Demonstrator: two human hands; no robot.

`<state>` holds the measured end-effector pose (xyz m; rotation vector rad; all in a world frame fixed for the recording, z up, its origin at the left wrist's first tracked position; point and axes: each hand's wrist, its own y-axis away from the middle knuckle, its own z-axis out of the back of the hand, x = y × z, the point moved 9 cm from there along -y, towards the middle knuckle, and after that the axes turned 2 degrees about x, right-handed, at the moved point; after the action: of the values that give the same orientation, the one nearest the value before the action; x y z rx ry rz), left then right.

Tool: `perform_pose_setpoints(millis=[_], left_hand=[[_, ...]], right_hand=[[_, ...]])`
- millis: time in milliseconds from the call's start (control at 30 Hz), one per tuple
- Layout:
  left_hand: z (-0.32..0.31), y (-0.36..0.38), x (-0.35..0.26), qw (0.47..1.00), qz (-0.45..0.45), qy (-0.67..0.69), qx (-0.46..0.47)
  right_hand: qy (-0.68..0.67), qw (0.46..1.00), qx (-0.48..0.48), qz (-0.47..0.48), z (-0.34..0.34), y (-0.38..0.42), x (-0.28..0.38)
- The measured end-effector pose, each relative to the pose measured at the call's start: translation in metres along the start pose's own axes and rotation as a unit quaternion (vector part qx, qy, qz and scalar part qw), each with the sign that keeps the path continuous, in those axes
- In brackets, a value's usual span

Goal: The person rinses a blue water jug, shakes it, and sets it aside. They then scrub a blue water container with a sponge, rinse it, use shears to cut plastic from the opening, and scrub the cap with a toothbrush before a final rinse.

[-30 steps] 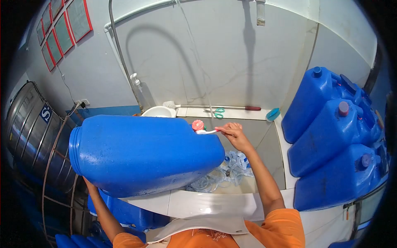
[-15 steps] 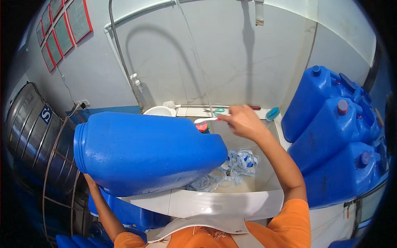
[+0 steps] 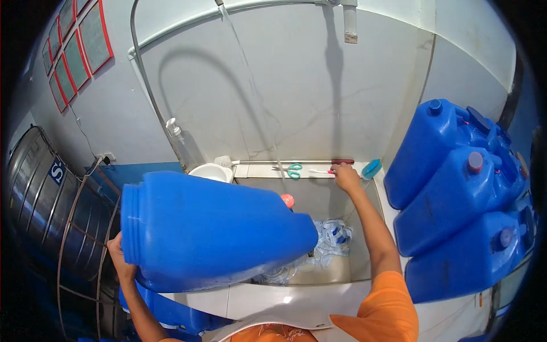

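A large blue plastic jerrycan (image 3: 216, 231) lies on its side across the front of a basin. My left hand (image 3: 118, 253) grips its ridged base end at the left, with the fingers partly hidden. A red cap (image 3: 288, 200) shows at the far side of the jerrycan. My right hand (image 3: 345, 175) is at the back ledge, its fingers closed on the pink end of a slim white brush (image 3: 320, 171) that looks like a toothbrush. Green-handled scissors (image 3: 293, 170) are left of the brush, and a teal scrub brush (image 3: 371, 169) is to the right.
Crumpled pale cloth or netting (image 3: 330, 245) lies in the basin (image 3: 364, 228). Water falls in a thin stream (image 3: 250, 74) from a pipe above. Several upright blue jerrycans (image 3: 439, 199) crowd the right side. A steel tank (image 3: 54, 199) stands at left; a white bowl (image 3: 211, 172) sits at the back.
My right hand has moved from above the jerrycan to the back ledge with the brush. The jerrycan has shifted slightly right and lower in view, my left hand still on its base.
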<state>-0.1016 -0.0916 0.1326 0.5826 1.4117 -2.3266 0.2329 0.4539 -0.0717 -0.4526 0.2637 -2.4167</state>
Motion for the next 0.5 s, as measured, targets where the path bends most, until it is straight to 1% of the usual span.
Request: perform_pose_setpoints(millis=[33,67,100,133,167,200,233,267,300,333,367,400,433,467,500], left_hand=[[-0.011,-0.004,-0.016,1.000,0.000,-0.001,-0.001],[-0.027,-0.008,-0.024,0.999,0.005,-0.025,0.040],[-0.041,-0.012,-0.025,0.996,0.009,-0.050,0.079],[-0.055,-0.010,-0.005,0.994,0.045,-0.019,0.102],[-0.064,-0.010,-0.007,0.993,0.045,-0.021,0.103],[-0.074,-0.010,-0.016,0.994,0.030,-0.030,0.100],[-0.082,-0.009,-0.020,0.994,0.017,-0.037,0.101],[-0.091,-0.005,-0.006,0.989,0.076,0.003,0.125],[-0.101,-0.003,-0.008,0.987,0.083,0.004,0.138],[-0.108,-0.002,-0.017,0.988,0.081,-0.029,0.128],[-0.112,-0.002,-0.023,0.988,0.076,-0.063,0.116],[-0.116,0.002,-0.015,0.979,0.100,-0.097,0.152],[-0.124,0.008,-0.012,0.977,0.102,-0.095,0.159],[-0.136,0.016,0.001,0.972,0.143,-0.057,0.177],[-0.145,0.021,0.009,0.964,0.181,-0.020,0.193]], right_hand=[[0.042,0.999,-0.023,0.007,-0.012,-0.013,-0.008],[0.082,0.995,-0.046,0.013,-0.025,-0.025,-0.016],[0.081,0.995,-0.048,0.014,-0.046,-0.037,-0.026],[0.122,0.989,-0.081,0.024,-0.064,-0.045,-0.034],[0.162,0.980,-0.114,0.033,-0.075,-0.049,-0.035],[0.134,0.981,-0.142,0.009,-0.073,-0.049,-0.028],[0.106,0.982,-0.151,0.034,-0.068,-0.052,-0.007],[0.080,0.983,-0.157,0.058,-0.054,-0.055,0.019],[-0.059,0.998,-0.036,0.012,-0.056,-0.063,0.037],[-0.109,0.991,0.039,0.064,-0.055,-0.069,0.074],[-0.131,0.974,0.142,0.119,-0.049,-0.065,0.115],[-0.284,0.925,0.247,0.059,-0.054,-0.067,0.137],[-0.264,0.912,0.275,0.152,-0.074,-0.075,0.159],[-0.242,0.891,0.298,0.245,-0.092,-0.076,0.175],[-0.243,0.892,0.296,0.241,-0.080,-0.074,0.185]])
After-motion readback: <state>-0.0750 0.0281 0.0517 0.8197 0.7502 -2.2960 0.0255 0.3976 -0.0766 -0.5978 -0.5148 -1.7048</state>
